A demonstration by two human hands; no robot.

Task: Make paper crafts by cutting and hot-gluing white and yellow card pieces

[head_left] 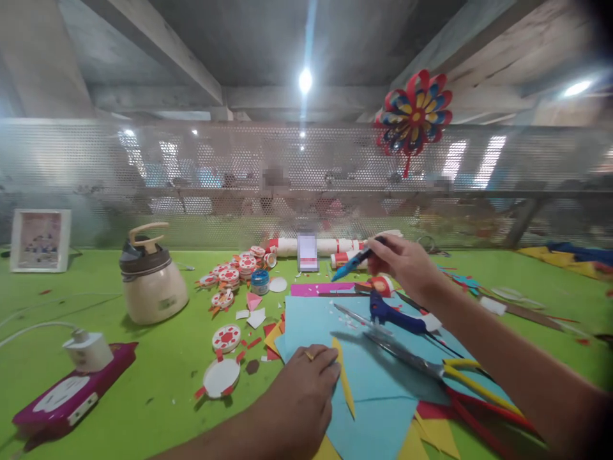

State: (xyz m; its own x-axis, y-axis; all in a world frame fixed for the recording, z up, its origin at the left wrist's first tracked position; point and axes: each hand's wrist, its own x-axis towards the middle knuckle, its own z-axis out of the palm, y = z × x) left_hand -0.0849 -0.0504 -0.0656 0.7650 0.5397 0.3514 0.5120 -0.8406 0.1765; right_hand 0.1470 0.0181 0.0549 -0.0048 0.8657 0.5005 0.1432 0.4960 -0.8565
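My left hand [306, 396] rests low on the light blue paper [378, 396], fingers curled beside a narrow yellow paper strip [345, 380]; what is under the fingers is hidden. Raised over the far part of the paper, my right hand [400, 259] pinches a blue pen [352, 263] that points down to the left. Below that hand lies a dark blue glue gun [395, 315]. Large scissors [407, 354] with yellow and red handles lie open across the paper.
White discs with red patterns [227, 338], a blue jar [260, 282] and paper scraps are left of the paper. Farther left are a cream kettle [156, 291] and a purple power strip [76, 390]. A phone [308, 252] stands behind; a paper flower [416, 115] hangs above.
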